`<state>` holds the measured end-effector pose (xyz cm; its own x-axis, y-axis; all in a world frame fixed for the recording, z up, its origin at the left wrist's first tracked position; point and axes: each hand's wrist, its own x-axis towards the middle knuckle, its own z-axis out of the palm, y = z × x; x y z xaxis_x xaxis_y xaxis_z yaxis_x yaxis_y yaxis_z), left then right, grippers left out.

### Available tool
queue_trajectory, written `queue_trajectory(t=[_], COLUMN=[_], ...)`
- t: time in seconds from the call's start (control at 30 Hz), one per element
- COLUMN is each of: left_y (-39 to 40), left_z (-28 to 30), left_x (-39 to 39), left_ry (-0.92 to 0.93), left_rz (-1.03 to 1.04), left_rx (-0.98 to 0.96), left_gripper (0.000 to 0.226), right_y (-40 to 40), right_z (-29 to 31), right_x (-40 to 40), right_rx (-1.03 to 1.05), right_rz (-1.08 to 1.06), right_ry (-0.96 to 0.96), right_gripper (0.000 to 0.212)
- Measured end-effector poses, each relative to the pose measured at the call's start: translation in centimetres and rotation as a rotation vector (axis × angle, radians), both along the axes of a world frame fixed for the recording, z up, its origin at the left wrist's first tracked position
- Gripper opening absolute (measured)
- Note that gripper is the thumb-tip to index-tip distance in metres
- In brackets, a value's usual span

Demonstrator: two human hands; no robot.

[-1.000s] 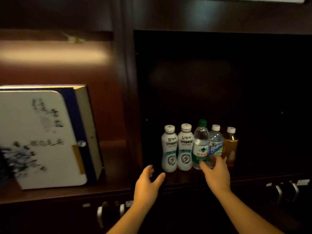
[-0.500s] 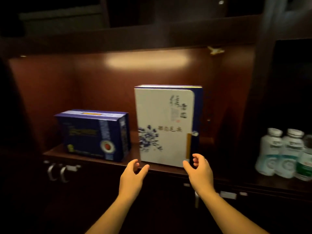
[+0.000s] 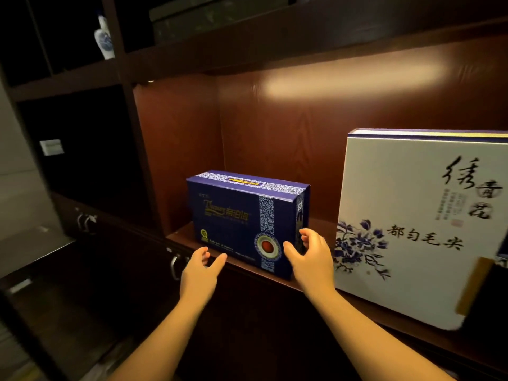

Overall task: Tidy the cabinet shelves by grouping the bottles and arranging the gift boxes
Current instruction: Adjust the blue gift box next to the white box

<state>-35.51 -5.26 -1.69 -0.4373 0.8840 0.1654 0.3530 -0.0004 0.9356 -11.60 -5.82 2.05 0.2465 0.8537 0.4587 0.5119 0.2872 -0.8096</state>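
Hands spread, empty: left hand below blue gift box, right hand at its corner. Box on shelf, beside white gift box. Risk: one-sided grab tips box off ledge.

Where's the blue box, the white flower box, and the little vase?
blue box point(image 3: 233, 215): head view, front face.
white flower box point(image 3: 406, 193): head view, front face.
little vase point(image 3: 104, 39): head view, its body.
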Motion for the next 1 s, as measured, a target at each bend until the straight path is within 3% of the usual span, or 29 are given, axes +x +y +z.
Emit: queue_trajectory(t=[0.3,0.5,0.57,0.7,0.9,1.0], left_y=[10.7,18.7,20.7,23.0,24.6,24.5], left_z=[-1.1,0.2,0.3,-0.1,-2.0,-2.3], left_x=[-7.4,-12.0,-13.1,-13.6,-13.1,-13.1], left_ry=[-0.007,0.022,0.005,-0.051,-0.068,-0.041], left_rz=[-0.085,-0.204,-0.284,-0.515,-0.494,-0.454], left_rx=[0.032,-0.003,-0.003,0.021,0.052,0.051], left_gripper=[0.078,0.098,0.093,0.050,0.059,0.062], right_y=[4.5,6.2,6.3,6.1,6.3,6.4], right_z=[1.3,2.8,2.8,2.8,3.6,3.8], right_x=[-3.7,-4.9,-5.4,-6.1,-6.6,-6.6], right_rx=[0.148,0.195,0.188,0.149,0.119,0.100], right_rz=[-0.240,-0.397,-0.415,-0.447,-0.518,-0.525], right_ry=[0.000,-0.052,-0.120,-0.218,-0.444,-0.462], right_gripper=[0.061,0.068,0.064,0.059,0.057,0.057])
